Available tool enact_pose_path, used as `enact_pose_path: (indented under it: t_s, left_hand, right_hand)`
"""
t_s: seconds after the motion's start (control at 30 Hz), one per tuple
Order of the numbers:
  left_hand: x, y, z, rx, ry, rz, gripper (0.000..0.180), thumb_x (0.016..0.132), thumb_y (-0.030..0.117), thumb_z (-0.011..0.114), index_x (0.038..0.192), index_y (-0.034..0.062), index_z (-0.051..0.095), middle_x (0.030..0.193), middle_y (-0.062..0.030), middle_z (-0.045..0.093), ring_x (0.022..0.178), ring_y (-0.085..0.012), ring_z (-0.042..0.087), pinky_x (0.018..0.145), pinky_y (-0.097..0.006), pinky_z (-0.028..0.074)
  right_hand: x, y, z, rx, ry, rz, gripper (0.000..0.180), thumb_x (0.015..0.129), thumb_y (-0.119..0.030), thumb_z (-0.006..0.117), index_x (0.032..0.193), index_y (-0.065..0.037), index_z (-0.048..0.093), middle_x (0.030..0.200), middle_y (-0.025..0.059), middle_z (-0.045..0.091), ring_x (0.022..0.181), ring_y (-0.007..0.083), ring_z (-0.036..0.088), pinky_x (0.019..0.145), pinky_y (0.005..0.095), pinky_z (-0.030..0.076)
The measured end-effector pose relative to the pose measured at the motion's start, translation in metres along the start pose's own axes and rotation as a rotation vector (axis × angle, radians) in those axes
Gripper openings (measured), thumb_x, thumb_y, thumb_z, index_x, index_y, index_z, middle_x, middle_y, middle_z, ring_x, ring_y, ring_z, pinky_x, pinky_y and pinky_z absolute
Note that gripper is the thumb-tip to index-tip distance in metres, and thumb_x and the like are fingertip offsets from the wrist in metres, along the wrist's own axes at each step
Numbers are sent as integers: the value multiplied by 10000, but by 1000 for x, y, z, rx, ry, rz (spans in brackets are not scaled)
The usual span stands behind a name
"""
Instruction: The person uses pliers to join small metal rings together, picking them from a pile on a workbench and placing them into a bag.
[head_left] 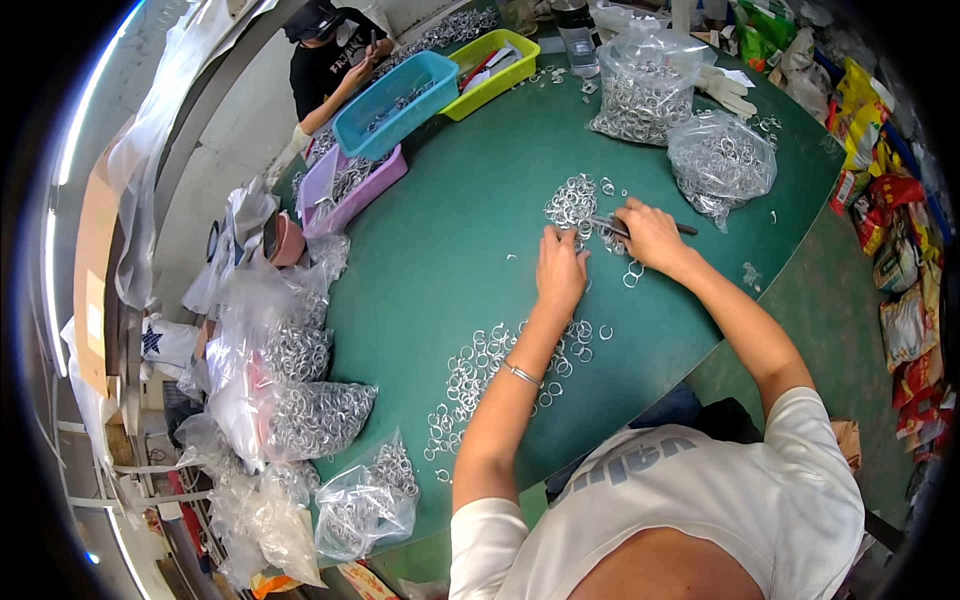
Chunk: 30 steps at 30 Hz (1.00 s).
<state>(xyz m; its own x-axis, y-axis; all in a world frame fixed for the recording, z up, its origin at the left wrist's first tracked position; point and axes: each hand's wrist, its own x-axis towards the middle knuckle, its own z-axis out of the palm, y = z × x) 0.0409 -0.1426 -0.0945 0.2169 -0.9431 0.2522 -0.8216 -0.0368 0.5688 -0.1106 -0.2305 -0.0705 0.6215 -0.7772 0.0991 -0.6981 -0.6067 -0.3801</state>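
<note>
My right hand [648, 234] is closed around a slim dark tool [686, 229] whose narrow end points left over the metal rings. My left hand [562, 268] lies close beside it, fingers bent together at the near edge of a heap of silvery rings [572, 200]. What the left fingertips hold, if anything, is too small to make out. A few linked rings [633, 274] lie just below my right hand. Under and beside my left forearm spreads a looser scatter of rings [470, 370] on the green table [430, 260].
Clear bags of rings [645, 95] stand at the far right, with a glove [726, 92] behind. Blue [395, 100], green [495, 75] and purple [360, 195] bins sit far left, near another person [335, 60]. More ring-filled bags [320, 420] line the left edge.
</note>
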Motion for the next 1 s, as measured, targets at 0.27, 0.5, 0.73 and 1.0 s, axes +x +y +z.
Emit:
enact_pose_path:
  t_s: [0.27, 0.5, 0.73, 1.0]
  left_hand:
    - [37, 4, 20, -1074, -1, -232, 185, 795, -58, 520, 979, -47, 538, 799, -65, 567, 700, -122, 569, 624, -246, 523]
    - [48, 11, 2, -1075, 6, -341, 305, 793, -98, 448, 1091, -62, 499, 886, -90, 574, 770, -129, 580, 697, -242, 517]
    - [36, 7, 5, -987, 25, -181, 283, 799, -60, 481, 1079, -57, 526, 909, -124, 590, 811, -154, 593, 744, -259, 491]
    - [4, 43, -31, -693, -97, -195, 160, 852, 110, 550, 829, -34, 614, 678, -13, 586, 583, -71, 492, 507, -220, 395]
  right_hand:
    - [37, 6, -27, 154, 14, 171, 218, 732, -191, 647, 902, -59, 615, 929, 145, 598, 872, 331, 573, 746, 430, 447]
    - [67, 20, -6, 51, 87, 158, 175, 731, -165, 628, 869, -58, 619, 850, 143, 620, 830, 351, 580, 694, 434, 453]
    - [41, 16, -41, 924, -181, 274, 126, 758, -134, 591, 787, -11, 593, 668, 31, 579, 553, 87, 475, 494, 241, 362]
    - [-11, -11, -44, 766, -120, 30, 129, 802, -123, 578, 792, 5, 563, 635, -22, 535, 535, 40, 393, 484, 212, 305]
